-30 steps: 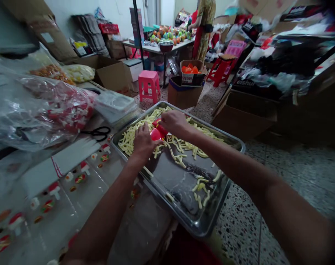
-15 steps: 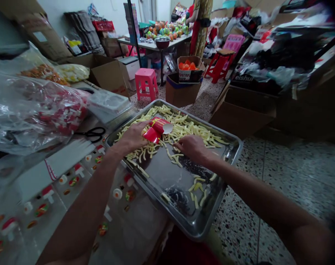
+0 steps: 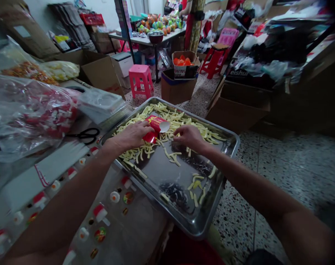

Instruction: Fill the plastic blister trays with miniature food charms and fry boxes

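Note:
My left hand (image 3: pixel 133 135) is closed on a red french-fry carton (image 3: pixel 155 124) with yellow print, which lies tilted over the fries with its pale opening toward the right. Just right of that opening is my right hand (image 3: pixel 190 137), fingers bent and pinched low at the pile; whatever is between the fingertips is hidden. Pale yellow french fries (image 3: pixel 156 107) are heaped along the far and left sides of a metal tray (image 3: pixel 167 184). Several loose fries (image 3: pixel 196 184) lie in the tray's near right part.
Black scissors (image 3: pixel 87 135) and small food-shaped pieces (image 3: pixel 100 213) lie on the table at left, beside a clear bag of red and white pieces (image 3: pixel 50 117). Beyond the tray stand a pink stool (image 3: pixel 141 79) and cardboard boxes (image 3: pixel 175 88). Another open box (image 3: pixel 239 110) is at right.
My right hand has moved up and slightly left, nearer the carton's opening. My left hand still holds the carton. The whole view has shifted slightly.

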The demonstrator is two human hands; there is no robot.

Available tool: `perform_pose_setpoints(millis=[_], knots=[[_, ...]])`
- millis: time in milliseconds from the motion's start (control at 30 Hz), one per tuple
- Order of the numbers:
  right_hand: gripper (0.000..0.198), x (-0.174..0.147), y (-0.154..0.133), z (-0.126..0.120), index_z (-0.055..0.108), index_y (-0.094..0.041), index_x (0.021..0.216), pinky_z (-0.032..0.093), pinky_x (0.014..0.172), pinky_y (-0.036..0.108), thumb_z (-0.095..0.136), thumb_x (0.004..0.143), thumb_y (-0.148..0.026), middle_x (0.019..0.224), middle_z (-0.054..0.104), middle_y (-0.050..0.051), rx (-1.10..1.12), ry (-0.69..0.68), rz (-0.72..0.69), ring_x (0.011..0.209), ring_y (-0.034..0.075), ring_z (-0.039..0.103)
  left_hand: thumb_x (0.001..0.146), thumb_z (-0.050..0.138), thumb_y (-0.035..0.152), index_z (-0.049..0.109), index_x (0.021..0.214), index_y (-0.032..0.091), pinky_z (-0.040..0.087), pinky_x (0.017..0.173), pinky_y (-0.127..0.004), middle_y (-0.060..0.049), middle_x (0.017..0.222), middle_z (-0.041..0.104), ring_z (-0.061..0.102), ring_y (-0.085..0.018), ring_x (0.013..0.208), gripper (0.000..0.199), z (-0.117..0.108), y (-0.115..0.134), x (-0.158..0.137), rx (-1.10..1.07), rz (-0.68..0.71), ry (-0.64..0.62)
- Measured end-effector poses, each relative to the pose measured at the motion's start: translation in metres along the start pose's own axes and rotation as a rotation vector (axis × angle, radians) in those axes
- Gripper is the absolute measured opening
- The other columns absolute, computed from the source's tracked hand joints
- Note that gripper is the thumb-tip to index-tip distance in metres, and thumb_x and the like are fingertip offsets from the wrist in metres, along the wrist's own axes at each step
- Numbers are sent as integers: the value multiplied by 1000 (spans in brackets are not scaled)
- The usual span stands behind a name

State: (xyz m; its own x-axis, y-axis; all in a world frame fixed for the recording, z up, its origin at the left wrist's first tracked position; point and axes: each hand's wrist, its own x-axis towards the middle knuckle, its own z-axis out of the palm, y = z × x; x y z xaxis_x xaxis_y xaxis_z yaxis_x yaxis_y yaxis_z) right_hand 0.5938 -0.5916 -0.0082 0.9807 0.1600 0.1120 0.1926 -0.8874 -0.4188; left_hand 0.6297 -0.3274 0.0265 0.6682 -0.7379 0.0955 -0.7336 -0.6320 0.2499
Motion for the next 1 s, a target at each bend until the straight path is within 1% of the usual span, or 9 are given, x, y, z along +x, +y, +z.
perform_pose_setpoints(millis=[100, 200, 333, 433, 500, 633, 767, 900, 1000], knots=[[13, -8, 12, -16, 77, -18, 83, 37, 60, 24, 71, 74, -24, 76, 69, 1, 194, 27, -96, 63, 12, 56, 87, 59, 19, 71, 103, 20, 49, 91, -31, -7, 104, 70, 64, -21, 101, 20, 0, 5, -6, 2, -38, 113], [8, -28, 21, -26, 74, -18, 80, 37, 62, 24, 72, 73, -19, 69, 66, -2, 168, -113, -272, 61, 12, 55, 90, 55, 20, 72, 96, 20, 48, 83, -28, -5, 94, 71, 66, -19, 92, 18, -21, 20, -18, 1, -53, 152], [9, -50, 20, -28, 72, -21, 81, 43, 80, 30, 74, 74, -16, 93, 73, 4, 107, -152, -559, 89, 19, 61, 79, 62, 18, 72, 79, 21, 44, 67, -27, -2, 75, 68, 62, -18, 72, 10, -43, 57, -27, 37, 21, -181], [9, -53, 9, -26, 72, -22, 84, 43, 89, 33, 70, 78, -15, 111, 72, 5, 90, -210, -679, 104, 21, 59, 74, 65, 16, 72, 74, 24, 43, 65, -29, -1, 73, 68, 62, -19, 69, 11, -27, 83, -22, 28, 44, -402], [11, -52, 2, -23, 73, -22, 85, 42, 90, 34, 69, 78, -14, 113, 71, 4, 23, -276, -726, 104, 22, 58, 72, 64, 11, 74, 77, 26, 46, 71, -29, -2, 78, 70, 64, -21, 75, 18, -9, 92, -19, -21, 17, -431], [14, -55, 2, -13, 73, -22, 86, 40, 84, 32, 68, 78, -13, 100, 74, 4, -66, -361, -734, 95, 21, 60, 79, 55, 6, 75, 101, 27, 48, 88, -31, -6, 106, 71, 66, -22, 98, 36, 7, 92, -35, -129, -58, -209], [13, -66, 12, -4, 72, -21, 82, 39, 80, 28, 62, 82, -12, 89, 72, 4, -82, -331, -687, 89, 19, 59, 90, 57, 22, 66, 121, 21, 47, 100, -36, -9, 121, 68, 63, -25, 112, 32, 14, 94, -73, -122, -353, 48], [13, -73, 14, 0, 74, -21, 83, 40, 76, 26, 66, 78, -12, 108, 70, 5, -10, -268, -598, 91, 17, 62, 76, 78, 48, 60, 129, 16, 44, 102, -45, -15, 121, 65, 57, -34, 115, 65, 43, 118, -88, 74, -540, 17], [14, -74, 14, -2, 75, -21, 83, 42, 80, 26, 68, 76, -11, 106, 70, 5, 110, -262, -565, 91, 16, 63, 69, 81, 58, 55, 134, 13, 43, 99, -48, -20, 123, 62, 54, -38, 116, 83, 63, 134, -82, 183, -629, 5]])
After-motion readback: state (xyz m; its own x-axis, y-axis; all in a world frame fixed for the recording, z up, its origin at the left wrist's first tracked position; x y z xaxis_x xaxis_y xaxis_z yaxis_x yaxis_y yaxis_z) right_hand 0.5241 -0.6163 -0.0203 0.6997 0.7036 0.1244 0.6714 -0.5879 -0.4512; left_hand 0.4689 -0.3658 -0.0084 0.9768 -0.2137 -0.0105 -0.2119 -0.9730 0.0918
